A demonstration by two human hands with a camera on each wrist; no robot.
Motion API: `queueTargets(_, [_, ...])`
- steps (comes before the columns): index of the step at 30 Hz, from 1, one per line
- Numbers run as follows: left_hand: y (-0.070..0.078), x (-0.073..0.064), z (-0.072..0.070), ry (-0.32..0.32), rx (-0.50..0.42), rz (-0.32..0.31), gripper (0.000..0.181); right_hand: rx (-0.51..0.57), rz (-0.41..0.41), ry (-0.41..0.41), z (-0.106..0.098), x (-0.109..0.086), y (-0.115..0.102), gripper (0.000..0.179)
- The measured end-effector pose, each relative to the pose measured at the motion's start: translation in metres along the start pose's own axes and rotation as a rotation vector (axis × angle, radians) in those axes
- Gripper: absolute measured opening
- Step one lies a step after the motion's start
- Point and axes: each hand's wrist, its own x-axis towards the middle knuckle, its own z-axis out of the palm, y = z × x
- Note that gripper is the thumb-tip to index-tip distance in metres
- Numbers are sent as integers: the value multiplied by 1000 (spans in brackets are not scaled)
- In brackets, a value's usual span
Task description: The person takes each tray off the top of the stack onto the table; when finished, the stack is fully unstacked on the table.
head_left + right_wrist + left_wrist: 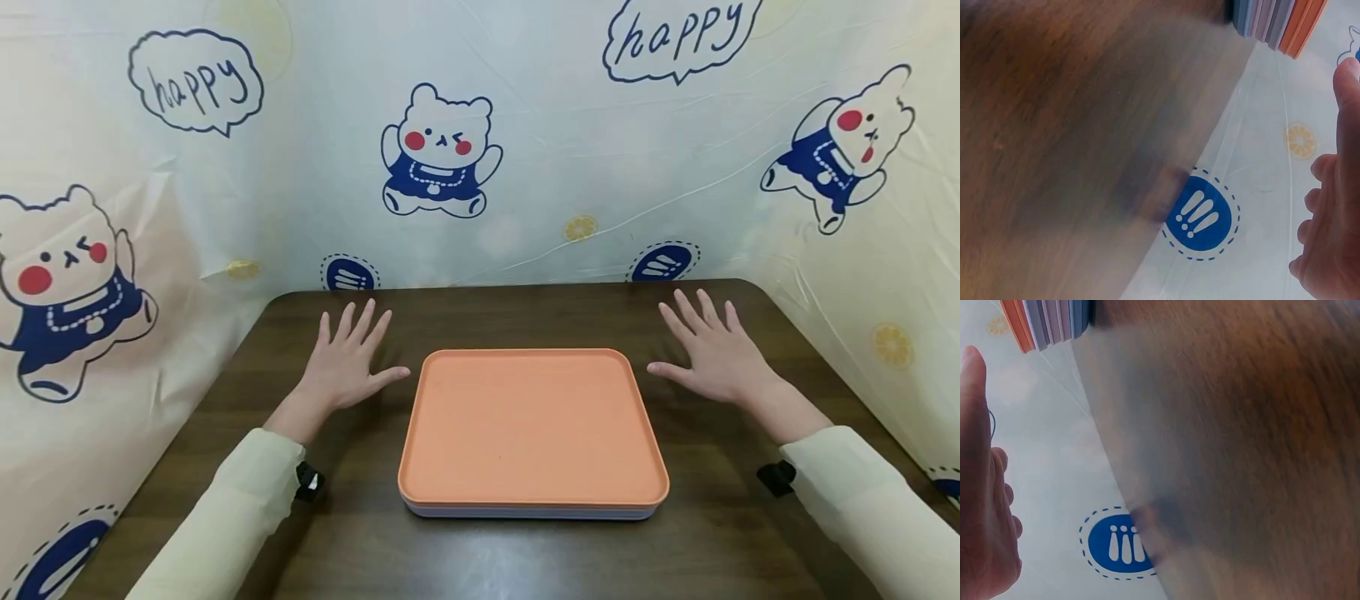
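Note:
A stack of rectangular trays lies on the table, its top one an orange tray (532, 429) with rounded corners and a raised rim. Beneath it, greyish-purple and blue tray edges (1054, 322) show in the left wrist view. To the left of the stack, my left hand (345, 362) is spread with fingers straight, touching no tray. My right hand (712, 358) is spread the same way on the other side, its thumb pointing at the stack with a gap between. Both wrist views show the hands raised above the table surface.
The dark wooden table (487, 558) has rounded far corners. A pale printed sheet (525, 167) with cartoon bears hangs behind it and along both sides. Black bands (309, 482) sit at both sleeve cuffs.

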Motion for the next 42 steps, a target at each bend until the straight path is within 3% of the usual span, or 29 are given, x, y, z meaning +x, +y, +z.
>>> queueTargets(9, [6, -18, -8, 46, -38, 39, 100, 56, -40, 3, -7, -12, -11, 94])
queueTargets(17, [21, -36, -11, -17, -187, 42, 99, 211, -111, 2, -11, -32, -28, 82])
queueTargets(24, [36, -51, -6, -70, -478, 2, 93, 363, -113, 48, -5, -47, -40, 71])
queueTargets(31, [54, -62, 5, -98, -800, -46, 95, 689, -35, 149, 11, -60, -55, 60])
queueTargets(38, [61, -62, 14, -157, -1140, -143, 83, 920, 113, 66, 19, -65, -65, 59])
queueTargets(42, [61, -62, 18, -212, -1302, -177, 79, 1050, 145, 33, 23, -67, -67, 60])
